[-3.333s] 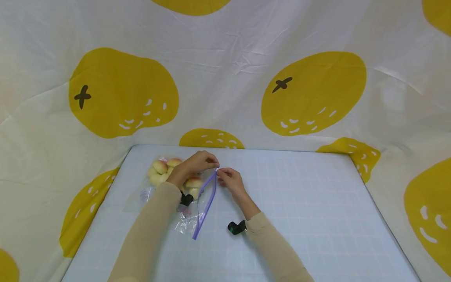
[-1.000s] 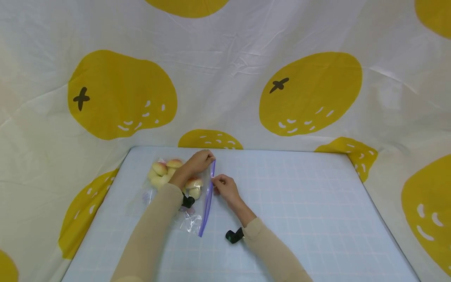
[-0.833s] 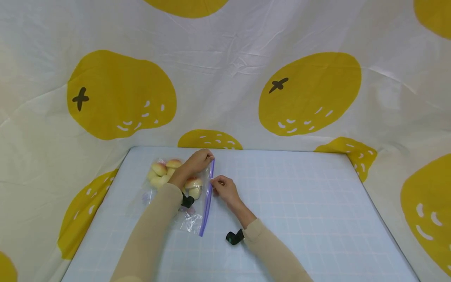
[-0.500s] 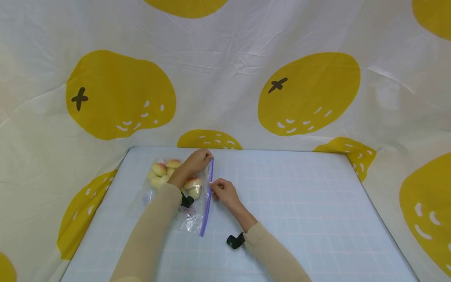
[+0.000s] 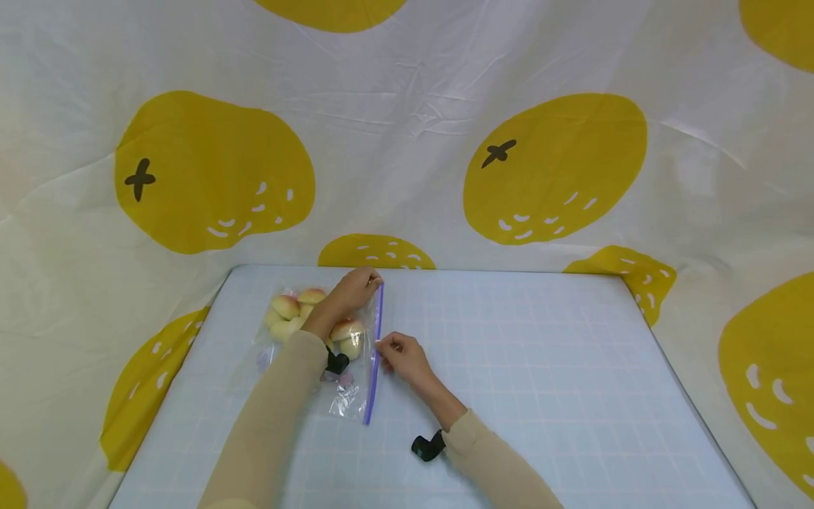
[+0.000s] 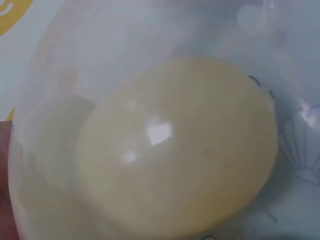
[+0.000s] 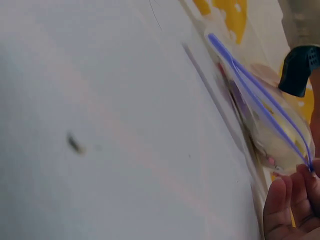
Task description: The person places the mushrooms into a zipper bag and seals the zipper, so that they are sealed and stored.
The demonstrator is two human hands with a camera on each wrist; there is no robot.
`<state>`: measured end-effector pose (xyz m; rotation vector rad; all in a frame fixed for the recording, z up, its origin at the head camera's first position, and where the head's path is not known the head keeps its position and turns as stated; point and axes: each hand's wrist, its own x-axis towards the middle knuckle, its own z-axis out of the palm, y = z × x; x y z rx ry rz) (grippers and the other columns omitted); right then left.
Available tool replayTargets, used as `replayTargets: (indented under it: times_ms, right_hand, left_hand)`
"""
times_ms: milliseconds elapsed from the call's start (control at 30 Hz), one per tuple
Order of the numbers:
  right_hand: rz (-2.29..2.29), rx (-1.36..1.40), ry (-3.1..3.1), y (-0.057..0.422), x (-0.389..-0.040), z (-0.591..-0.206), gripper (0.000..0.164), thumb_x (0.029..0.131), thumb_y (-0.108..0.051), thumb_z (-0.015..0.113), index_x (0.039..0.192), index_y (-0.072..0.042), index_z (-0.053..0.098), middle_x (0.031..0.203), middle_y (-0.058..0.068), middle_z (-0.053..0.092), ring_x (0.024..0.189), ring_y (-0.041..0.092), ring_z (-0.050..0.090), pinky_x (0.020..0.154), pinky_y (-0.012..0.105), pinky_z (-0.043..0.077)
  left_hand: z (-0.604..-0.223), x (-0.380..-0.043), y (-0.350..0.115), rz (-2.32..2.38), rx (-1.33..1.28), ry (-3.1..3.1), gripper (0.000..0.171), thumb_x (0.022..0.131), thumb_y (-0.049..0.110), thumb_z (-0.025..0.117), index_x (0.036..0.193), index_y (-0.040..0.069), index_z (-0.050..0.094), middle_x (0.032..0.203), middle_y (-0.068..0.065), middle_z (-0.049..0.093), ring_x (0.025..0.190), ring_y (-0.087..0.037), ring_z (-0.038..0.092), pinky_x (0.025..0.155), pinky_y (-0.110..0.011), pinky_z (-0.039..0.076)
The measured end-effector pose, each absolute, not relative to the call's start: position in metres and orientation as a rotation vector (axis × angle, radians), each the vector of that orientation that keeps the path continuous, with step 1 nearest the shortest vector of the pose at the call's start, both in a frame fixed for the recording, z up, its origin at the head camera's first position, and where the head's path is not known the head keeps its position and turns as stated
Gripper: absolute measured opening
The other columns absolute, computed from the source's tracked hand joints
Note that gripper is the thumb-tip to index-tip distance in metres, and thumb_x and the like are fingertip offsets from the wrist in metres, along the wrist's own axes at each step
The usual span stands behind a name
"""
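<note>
A clear zip bag with a purple zip strip lies on the left half of the table, its mouth facing right. Inside are several pale yellow bread rolls with browned tops. My left hand grips the far end of the strip, its forearm crossing over the bag. About midway along, my right hand pinches the strip between thumb and fingers. In the right wrist view, the two purple edges stand apart beyond the pinching fingers. One roll fills the left wrist view behind plastic.
A pale blue checked cloth covers the table. Behind and beside it hangs a white curtain printed with yellow fruit. A black wrist camera sits at the right cuff, another at the left wrist, over the bag.
My right hand has slid along the strip from its far end toward me, to about the middle. The strip's gaping far part has come together. The left hand stays at the far corner.
</note>
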<state>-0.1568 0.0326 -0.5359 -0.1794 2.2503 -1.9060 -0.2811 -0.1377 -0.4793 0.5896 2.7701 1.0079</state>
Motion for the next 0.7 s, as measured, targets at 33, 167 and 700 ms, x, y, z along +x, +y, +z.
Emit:
replayTargets:
  times_ms: [33, 167, 700]
  right_hand:
    - [-1.906, -0.183, 2.249, 0.033, -0.155, -0.536, 0.022, 0.097, -0.020, 0.067, 0.088, 0.000, 0.070, 0.071, 0.019, 0.065, 0.060, 0.026, 0.061, 0.053, 0.025, 0.047]
    - [-1.902, -0.212, 2.242, 0.032, -0.150, -0.531, 0.022, 0.099, -0.014, 0.065, 0.089, 0.005, 0.069, 0.075, 0.030, 0.064, 0.067, 0.045, 0.061, 0.053, 0.025, 0.045]
    - [-1.877, -0.286, 2.213, 0.037, -0.129, -0.535, 0.020, 0.096, -0.017, 0.068, 0.086, 0.000, 0.070, 0.070, 0.017, 0.066, 0.060, 0.020, 0.060, 0.055, 0.025, 0.049]
  left_hand:
    - [-0.479, -0.281, -0.137, 1.008, 0.583, 2.770, 0.026, 0.107, 0.024, 0.048, 0.114, 0.002, 0.061, 0.110, -0.012, 0.061, 0.103, -0.028, 0.057, 0.094, -0.044, 0.046]
    - [-0.478, -0.281, -0.137, 1.010, 0.551, 2.772, 0.028, 0.108, 0.025, 0.047, 0.117, 0.002, 0.060, 0.109, -0.011, 0.060, 0.101, -0.026, 0.055, 0.094, -0.044, 0.046]
    - [-0.478, -0.284, -0.137, 1.014, 0.514, 2.785, 0.026, 0.108, 0.024, 0.046, 0.114, 0.003, 0.060, 0.106, -0.011, 0.058, 0.098, -0.026, 0.052, 0.092, -0.043, 0.045]
